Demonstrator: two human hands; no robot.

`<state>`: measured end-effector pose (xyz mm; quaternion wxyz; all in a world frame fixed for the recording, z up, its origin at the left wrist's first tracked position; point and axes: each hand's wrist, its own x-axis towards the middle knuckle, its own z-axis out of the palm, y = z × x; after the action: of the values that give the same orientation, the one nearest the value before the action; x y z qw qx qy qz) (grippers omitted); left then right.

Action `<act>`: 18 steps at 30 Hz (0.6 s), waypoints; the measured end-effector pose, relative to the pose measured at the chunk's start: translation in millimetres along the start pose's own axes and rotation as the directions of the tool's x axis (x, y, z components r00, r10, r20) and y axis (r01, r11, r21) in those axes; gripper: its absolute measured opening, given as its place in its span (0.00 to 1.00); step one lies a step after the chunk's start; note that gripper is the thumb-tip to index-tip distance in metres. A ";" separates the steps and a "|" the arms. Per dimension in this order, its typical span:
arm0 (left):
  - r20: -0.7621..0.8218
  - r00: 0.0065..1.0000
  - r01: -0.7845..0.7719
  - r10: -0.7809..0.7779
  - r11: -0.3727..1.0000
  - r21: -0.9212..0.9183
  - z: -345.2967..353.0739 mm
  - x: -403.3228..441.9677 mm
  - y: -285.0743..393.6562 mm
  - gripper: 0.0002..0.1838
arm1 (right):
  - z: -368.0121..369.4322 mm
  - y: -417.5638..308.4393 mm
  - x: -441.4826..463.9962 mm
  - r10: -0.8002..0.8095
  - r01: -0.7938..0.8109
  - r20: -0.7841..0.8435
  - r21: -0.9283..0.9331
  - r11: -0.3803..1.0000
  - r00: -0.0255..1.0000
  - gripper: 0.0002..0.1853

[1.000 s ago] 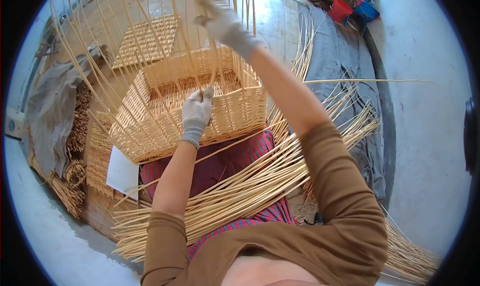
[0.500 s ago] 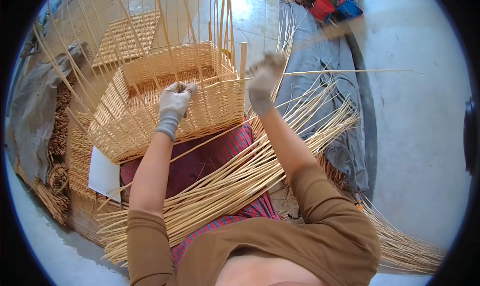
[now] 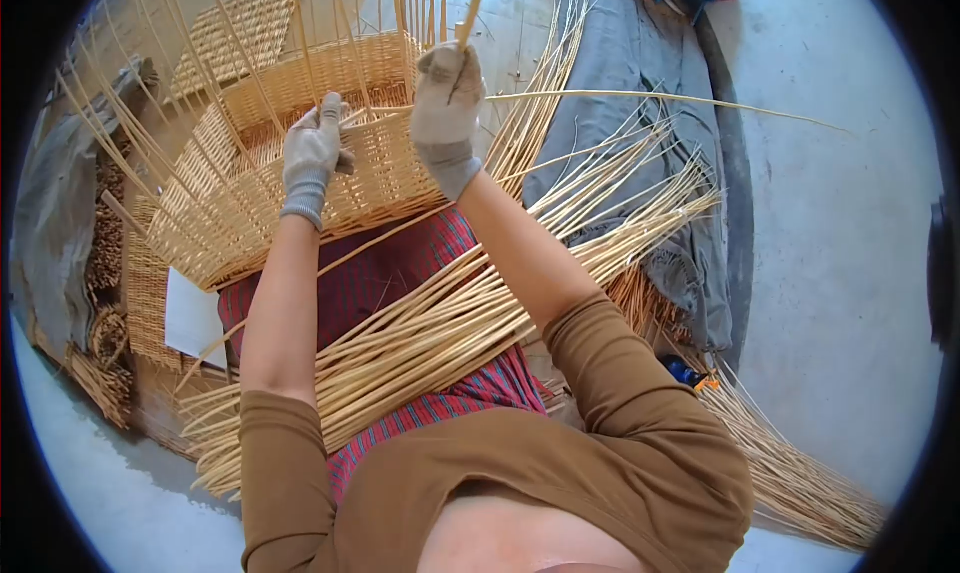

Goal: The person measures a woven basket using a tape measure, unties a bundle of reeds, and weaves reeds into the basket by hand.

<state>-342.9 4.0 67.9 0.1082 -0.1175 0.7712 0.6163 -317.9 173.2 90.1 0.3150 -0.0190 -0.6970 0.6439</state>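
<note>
A rectangular wicker basket with tall upright rods rests tilted on a red striped cloth. My left hand, in a pale glove, is at the near rim, with thumb and fingers pinched around the weaving there. My right hand, also gloved, is closed around an upright rod at the basket's right corner. A long thin rod stretches rightward from the rim behind my right hand. The inner side of the right corner is partly hidden by that hand.
A bundle of pale rods lies across the lap. Grey fabric is spread to the right. A flat woven panel lies behind the basket, and a white sheet at its left. More rods lie at lower right.
My right hand has come down from above the basket, swung to the right, then moved back left to the corner, closing on a rod. My left hand has shifted along the rim; the view has moved.
</note>
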 end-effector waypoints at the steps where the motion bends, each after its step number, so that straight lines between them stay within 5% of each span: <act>1: 0.035 0.997 -0.076 0.073 0.992 0.103 -4.3 3.4 -4.6 0.33 | -4.4 47.8 10.3 -0.062 0.082 -0.141 0.138 0.987 0.988 0.13; 3: 0.065 0.990 -0.127 0.122 0.988 0.086 -4.7 2.9 -15.1 0.32 | -32.5 53.3 20.0 0.067 -0.019 -0.055 0.616 0.787 0.996 0.13; 4: 0.095 0.983 -0.162 0.155 0.985 0.065 -11.8 1.6 -14.4 0.31 | -69.5 35.5 18.5 0.130 -0.267 0.233 0.826 0.496 0.964 0.11; 5: 0.062 0.990 -0.127 0.130 0.990 -0.059 -10.1 -5.6 -6.2 0.27 | -82.6 33.0 22.6 0.108 -0.238 0.213 0.842 0.484 0.971 0.11; 7: -0.190 0.906 -0.388 0.378 0.921 -0.020 -3.7 -1.1 -21.4 0.25 | -109.5 37.1 28.4 0.425 -0.344 0.051 0.677 0.651 0.904 0.03; 8: -0.181 0.900 -0.407 0.397 0.913 -0.022 5.7 -1.0 -4.4 0.25 | -117.3 33.7 35.4 0.409 -0.323 0.038 0.682 0.656 0.912 0.03; 9: -0.146 0.744 -0.652 0.652 0.756 0.058 19.1 -7.1 5.7 0.23 | -124.1 31.6 36.1 0.440 -0.315 -0.022 0.666 0.676 0.898 0.07; 11: 0.098 0.849 -0.527 0.520 0.848 0.060 56.5 -18.4 30.3 0.19 | -140.7 32.1 40.3 0.482 -0.385 -0.019 0.572 0.724 0.876 0.09; 12: 0.289 0.954 -0.107 0.078 0.990 0.087 70.6 -15.1 41.7 0.18 | -141.5 26.1 45.1 0.477 -0.385 -0.014 0.569 0.727 0.879 0.09; 14: 0.313 0.948 -0.103 0.062 0.988 0.118 82.1 -0.3 29.5 0.20 | -140.0 5.5 68.1 0.504 -0.503 0.011 0.108 0.858 0.863 0.10; 16: 0.341 0.940 -0.077 0.014 0.982 0.173 91.4 2.4 13.2 0.23 | -105.4 8.9 104.5 0.125 -0.125 0.185 -0.009 0.992 0.975 0.09; 17: 0.227 0.969 -0.149 0.100 0.966 0.211 95.4 -1.8 10.7 0.25 | -77.2 7.9 123.1 -0.099 0.133 0.348 -0.077 0.988 0.932 0.09; 18: 0.116 0.976 -0.208 0.183 0.944 0.255 98.7 -5.8 5.5 0.27 | -46.2 -21.1 132.0 -0.121 0.253 0.486 -0.216 0.943 0.866 0.09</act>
<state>-337.0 101.8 53.3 0.0962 0.0033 0.8490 0.5196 -394.2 267.6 162.8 0.1943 0.1613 -0.8323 0.4934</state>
